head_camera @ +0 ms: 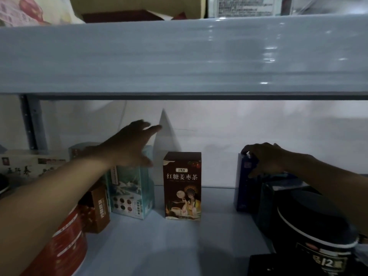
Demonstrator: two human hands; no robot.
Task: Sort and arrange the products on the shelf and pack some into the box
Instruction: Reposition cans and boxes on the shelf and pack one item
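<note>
Standing upright, the brown tea box (182, 186) faces front; left grip (133, 144) spread, empty; right grip (266, 158) clasps dark blue box (244, 188).

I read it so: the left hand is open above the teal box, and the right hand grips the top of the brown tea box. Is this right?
Not quite. The head view shows the right hand gripping the top of the dark blue box; the brown tea box stands untouched in the middle. The left hand is indeed open above the teal box.

Dim and soft, with glare on the upper shelf edge (266, 56), dark corners.
</note>
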